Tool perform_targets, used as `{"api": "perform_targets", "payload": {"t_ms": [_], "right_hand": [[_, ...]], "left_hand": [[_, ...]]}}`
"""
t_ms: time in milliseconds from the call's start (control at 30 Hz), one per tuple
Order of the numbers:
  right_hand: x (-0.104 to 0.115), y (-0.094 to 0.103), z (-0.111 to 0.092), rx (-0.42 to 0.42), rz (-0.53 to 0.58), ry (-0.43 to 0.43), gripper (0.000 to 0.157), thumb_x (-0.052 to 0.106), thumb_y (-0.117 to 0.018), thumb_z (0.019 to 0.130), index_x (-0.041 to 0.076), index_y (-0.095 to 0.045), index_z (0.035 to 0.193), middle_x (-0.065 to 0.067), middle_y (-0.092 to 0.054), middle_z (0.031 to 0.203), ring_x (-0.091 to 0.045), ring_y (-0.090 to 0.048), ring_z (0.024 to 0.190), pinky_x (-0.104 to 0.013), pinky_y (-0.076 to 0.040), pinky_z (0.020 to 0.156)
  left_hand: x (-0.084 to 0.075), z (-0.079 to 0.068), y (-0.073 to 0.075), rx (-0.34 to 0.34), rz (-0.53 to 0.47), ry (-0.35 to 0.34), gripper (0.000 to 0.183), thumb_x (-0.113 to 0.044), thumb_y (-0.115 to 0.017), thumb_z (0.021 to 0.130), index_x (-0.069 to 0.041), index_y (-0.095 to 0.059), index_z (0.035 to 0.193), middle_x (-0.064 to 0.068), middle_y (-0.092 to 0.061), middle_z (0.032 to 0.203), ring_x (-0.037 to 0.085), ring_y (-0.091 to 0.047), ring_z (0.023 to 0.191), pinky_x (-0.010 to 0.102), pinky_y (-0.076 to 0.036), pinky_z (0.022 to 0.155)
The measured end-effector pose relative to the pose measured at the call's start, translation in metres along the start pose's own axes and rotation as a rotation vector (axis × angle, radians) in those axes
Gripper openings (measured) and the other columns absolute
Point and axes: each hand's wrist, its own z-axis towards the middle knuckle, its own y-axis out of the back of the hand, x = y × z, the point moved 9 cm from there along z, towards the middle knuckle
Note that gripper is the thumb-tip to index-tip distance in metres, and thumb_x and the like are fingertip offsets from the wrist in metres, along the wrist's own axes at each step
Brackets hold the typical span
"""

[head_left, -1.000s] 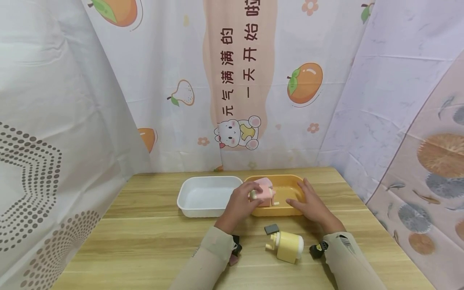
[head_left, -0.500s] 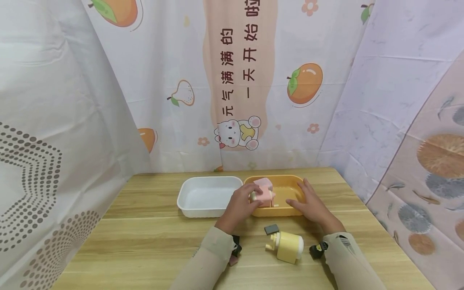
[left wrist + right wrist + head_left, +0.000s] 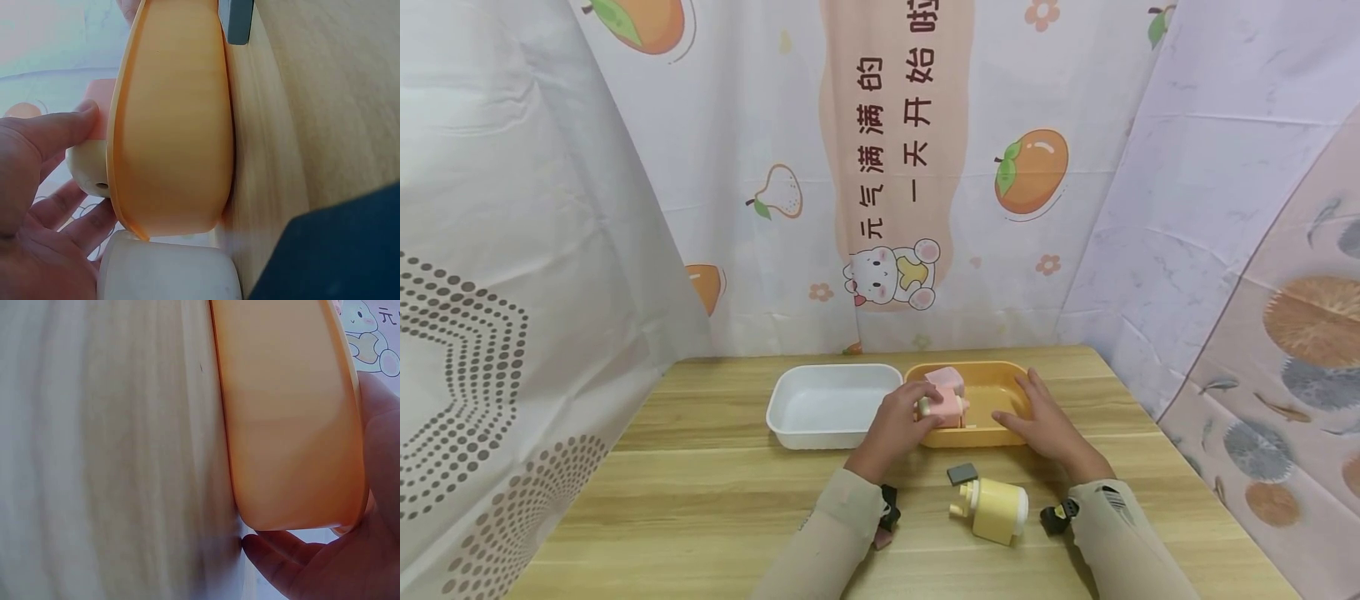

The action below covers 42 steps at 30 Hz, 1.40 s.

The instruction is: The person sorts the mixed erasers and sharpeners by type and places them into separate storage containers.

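An orange tray (image 3: 992, 437) stands toward the back of the table. My left hand (image 3: 895, 425) reaches over its near left rim and holds a pink boxy object (image 3: 947, 406) with a rounded cream end (image 3: 89, 164). The thumb lies on the pink side in the left wrist view. A paler pink part (image 3: 946, 380) shows just behind; whether it belongs to the same object I cannot tell. My right hand (image 3: 1048, 425) grips the tray's right end, thumb over the rim and fingers round the outer wall, as the right wrist view shows.
A white tray (image 3: 835, 439) stands left of the orange one. On the table in front lie a dark grey flat block (image 3: 962, 474) and a yellow boxy object (image 3: 997, 510) with a white end and small prongs. A dull pink piece (image 3: 882, 539) lies beside the left sleeve.
The pink object has sunk slightly and tilted a little in the orange tray under my left hand. My right hand stays in place.
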Motion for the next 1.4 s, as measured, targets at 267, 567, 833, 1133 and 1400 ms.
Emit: {"api": "perform_targets", "payload": {"t_ms": [267, 567, 833, 1133, 1400], "right_hand": [[0.0005, -0.0001, 0.0008, -0.002, -0.007, 0.003, 0.101, 0.059, -0.068, 0.095, 0.003, -0.019, 0.164, -0.027, 0.003, 0.172, -0.058, -0.011, 0.153, -0.077, -0.018, 0.116], [0.001, 0.0008, -0.0002, -0.001, -0.003, -0.002, 0.101, 0.058, -0.068, 0.095, 0.003, -0.019, 0.164, -0.027, 0.003, 0.172, -0.058, -0.011, 0.153, -0.077, -0.017, 0.116], [0.001, 0.0004, -0.0019, 0.002, 0.015, -0.009, 0.101, 0.057, -0.068, 0.095, 0.003, -0.019, 0.164, -0.026, 0.004, 0.172, -0.057, -0.01, 0.154, -0.077, -0.017, 0.116], [0.0016, -0.0001, -0.0014, 0.004, 0.014, -0.008, 0.101, 0.057, -0.068, 0.095, 0.003, -0.019, 0.164, -0.026, 0.003, 0.172, -0.057, -0.01, 0.154, -0.077, -0.017, 0.116], [0.002, -0.0001, -0.0005, 0.009, 0.015, -0.009, 0.101, 0.058, -0.067, 0.095, 0.004, -0.018, 0.165, -0.025, 0.005, 0.172, -0.058, -0.01, 0.153, -0.077, -0.017, 0.116]], "left_hand": [[0.0025, 0.0014, -0.0015, 0.008, -0.007, 0.001, 0.025, -0.021, -0.083, 0.09, -0.018, -0.072, 0.112, 0.001, -0.069, 0.13, 0.017, -0.061, 0.111, 0.032, -0.052, 0.096], [0.0043, 0.0017, -0.0031, 0.014, 0.009, 0.017, 0.024, -0.024, -0.083, 0.09, -0.018, -0.072, 0.111, 0.0, -0.07, 0.126, 0.015, -0.057, 0.1, 0.026, -0.049, 0.085], [0.003, 0.0012, -0.0048, 0.032, 0.018, 0.016, 0.023, -0.019, -0.081, 0.091, -0.016, -0.072, 0.112, 0.001, -0.071, 0.124, 0.016, -0.058, 0.099, 0.028, -0.05, 0.087], [0.005, 0.0002, -0.0053, 0.054, 0.05, 0.043, 0.025, -0.017, -0.08, 0.092, -0.017, -0.072, 0.116, 0.0, -0.071, 0.123, 0.013, -0.057, 0.093, 0.025, -0.049, 0.082], [0.0091, 0.0005, -0.0065, 0.078, 0.009, 0.089, 0.028, -0.018, -0.079, 0.093, -0.017, -0.071, 0.12, -0.003, -0.069, 0.116, 0.011, -0.052, 0.078, 0.021, -0.047, 0.07]]}}
